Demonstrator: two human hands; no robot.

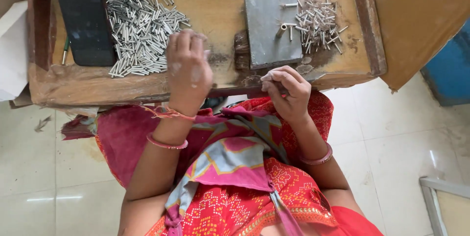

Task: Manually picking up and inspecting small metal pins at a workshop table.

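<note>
The left hand hovers loosely curled, fingers bunched, beside the big heap of short silver metal tubes on the worn wooden table. The right hand is pinched together near the grey metal plate; whatever it holds is hidden.

On the low wooden table a large heap of metal tubes lies left beside a dark tray, a metal plate sits right of centre with a smaller tube pile at its right edge, a cardboard sheet beyond
</note>
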